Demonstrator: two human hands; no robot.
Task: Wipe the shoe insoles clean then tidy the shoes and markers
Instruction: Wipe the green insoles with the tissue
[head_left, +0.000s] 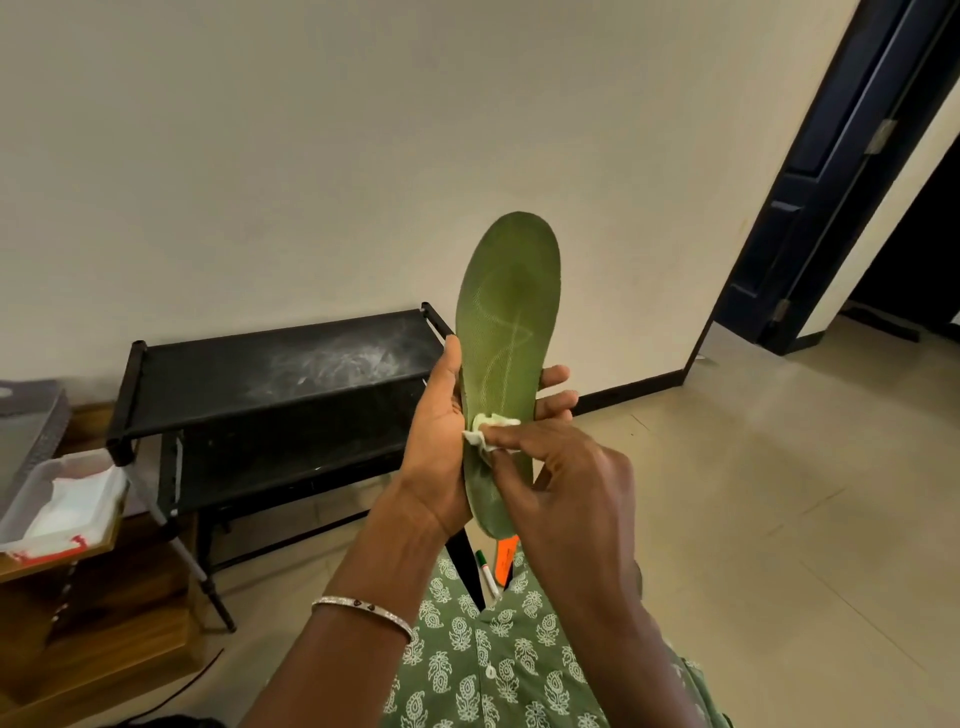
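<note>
Gripping the upright green insole (506, 332) is the left hand (441, 441); the right hand (566, 483) is pinching a white wipe (485, 434) against it.

Wear: thin silver bracelet (363, 613) on left wrist, pale studded band, two small dark heart-shaped marks | garment (524, 675): green cloth, white paisley print all over | small white button (490, 672) on front seam | forearms bare

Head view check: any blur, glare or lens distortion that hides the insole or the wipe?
Head view: green insole sharp, its faint scribble readable; light soft and even, no glare; the door at right leans, likely wide-angle distortion; the wipe is mostly covered by the right hand.
</note>
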